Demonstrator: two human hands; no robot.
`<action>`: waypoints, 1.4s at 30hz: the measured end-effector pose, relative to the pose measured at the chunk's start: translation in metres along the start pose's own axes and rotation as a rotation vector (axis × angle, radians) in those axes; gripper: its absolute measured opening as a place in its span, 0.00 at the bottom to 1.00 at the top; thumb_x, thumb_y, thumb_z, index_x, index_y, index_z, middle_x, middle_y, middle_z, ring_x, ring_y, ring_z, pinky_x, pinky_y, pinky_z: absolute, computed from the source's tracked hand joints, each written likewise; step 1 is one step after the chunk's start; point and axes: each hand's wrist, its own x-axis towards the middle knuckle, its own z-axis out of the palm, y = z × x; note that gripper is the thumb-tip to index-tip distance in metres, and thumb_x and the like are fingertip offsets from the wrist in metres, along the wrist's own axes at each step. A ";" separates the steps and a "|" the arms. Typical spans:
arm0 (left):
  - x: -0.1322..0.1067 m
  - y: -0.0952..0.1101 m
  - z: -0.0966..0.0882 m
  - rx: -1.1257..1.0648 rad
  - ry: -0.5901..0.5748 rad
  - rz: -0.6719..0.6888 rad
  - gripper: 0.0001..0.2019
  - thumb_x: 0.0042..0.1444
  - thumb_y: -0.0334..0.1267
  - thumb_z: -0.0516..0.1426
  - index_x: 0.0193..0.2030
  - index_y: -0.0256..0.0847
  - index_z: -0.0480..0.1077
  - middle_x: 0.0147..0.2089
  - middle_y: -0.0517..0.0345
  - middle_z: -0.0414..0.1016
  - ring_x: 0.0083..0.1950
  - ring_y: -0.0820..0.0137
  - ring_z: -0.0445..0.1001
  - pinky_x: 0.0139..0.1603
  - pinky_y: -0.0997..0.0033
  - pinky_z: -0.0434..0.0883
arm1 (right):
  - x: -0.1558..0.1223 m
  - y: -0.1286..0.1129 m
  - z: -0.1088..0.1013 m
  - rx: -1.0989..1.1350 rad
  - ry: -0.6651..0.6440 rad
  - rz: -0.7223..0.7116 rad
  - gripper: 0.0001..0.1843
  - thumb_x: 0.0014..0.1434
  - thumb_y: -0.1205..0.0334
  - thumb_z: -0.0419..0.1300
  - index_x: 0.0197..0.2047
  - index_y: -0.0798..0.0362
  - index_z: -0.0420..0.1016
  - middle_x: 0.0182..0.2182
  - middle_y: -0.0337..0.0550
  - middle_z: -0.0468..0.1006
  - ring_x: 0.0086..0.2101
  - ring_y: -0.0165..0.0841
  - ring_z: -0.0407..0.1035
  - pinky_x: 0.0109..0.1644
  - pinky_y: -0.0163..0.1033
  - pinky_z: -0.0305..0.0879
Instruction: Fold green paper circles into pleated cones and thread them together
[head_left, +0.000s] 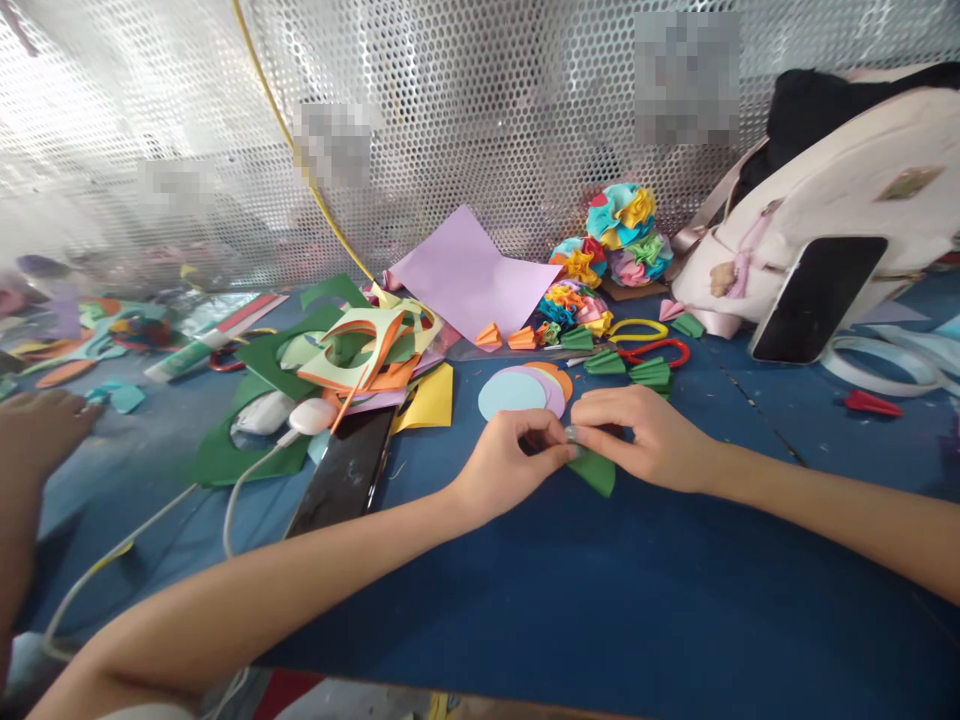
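Note:
A piece of green paper [596, 470], partly folded, is pinched between my two hands above the blue table [525, 590]. My left hand [514, 455] grips its upper left part with thumb and fingertips. From the other side my right hand [641, 435] pinches the same paper close by; the fingers hide its upper edge. Just behind the hands lie overlapping paper circles [512, 396] in light blue, lilac and orange. Folded green paper pieces [651, 373] and orange ones [523, 337] lie farther back.
Green, white and orange paper scraps [352, 345], a dark phone [345, 470] and a white cable [229, 510] lie left. Pleated paper balls [621, 215], scissors [656, 352], a propped phone [819, 298], a bag [840, 190] and tape rolls [885, 365] stand right. Another person's hand [45, 430] is far left.

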 end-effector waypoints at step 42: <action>-0.003 -0.002 0.006 -0.007 -0.119 -0.064 0.09 0.50 0.40 0.66 0.34 0.34 0.80 0.34 0.52 0.81 0.37 0.66 0.77 0.39 0.71 0.71 | -0.002 -0.005 0.006 0.149 0.282 0.084 0.19 0.64 0.63 0.52 0.23 0.52 0.53 0.20 0.33 0.52 0.23 0.26 0.49 0.26 0.36 0.46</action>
